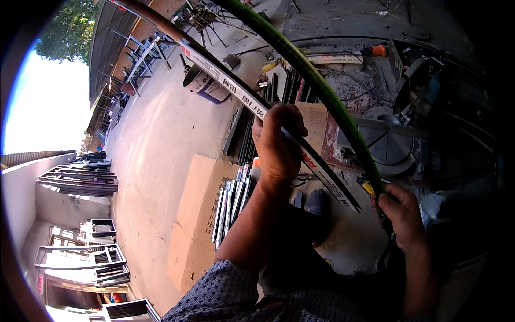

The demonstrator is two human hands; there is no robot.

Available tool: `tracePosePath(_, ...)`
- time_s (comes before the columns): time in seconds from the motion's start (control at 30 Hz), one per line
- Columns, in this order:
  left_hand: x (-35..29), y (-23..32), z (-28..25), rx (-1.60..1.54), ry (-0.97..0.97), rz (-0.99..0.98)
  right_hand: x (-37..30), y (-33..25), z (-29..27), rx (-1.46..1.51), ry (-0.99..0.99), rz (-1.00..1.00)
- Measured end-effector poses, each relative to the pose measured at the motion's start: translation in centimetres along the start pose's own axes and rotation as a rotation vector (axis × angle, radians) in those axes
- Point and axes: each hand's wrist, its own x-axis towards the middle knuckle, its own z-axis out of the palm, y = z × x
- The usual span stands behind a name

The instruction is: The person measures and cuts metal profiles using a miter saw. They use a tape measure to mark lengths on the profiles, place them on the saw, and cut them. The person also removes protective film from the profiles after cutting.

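My left hand is closed round a long, narrow metal profile with printed white film along its side. The profile slants from the upper left down to a pointed end near my right hand. Low on the right, my right hand is wrapped round what looks like a tape measure, black and yellow, mostly hidden by the fingers. Its long green blade arches up and out of view at the top, to the right of the profile and apart from my left hand.
Film-wrapped profile pieces lie on a flattened cardboard box beside my left forearm. A bucket stands beyond. To the right is a round-based machine, with an orange-ended object behind. Dark frames are stacked by the left wall.
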Motion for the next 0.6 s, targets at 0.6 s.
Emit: tracePosePath(0.6,-0.5,0.0,0.7,-0.033,-0.136,0.053,0.5,0.4,0.2,0.015,-0.071,0.078)
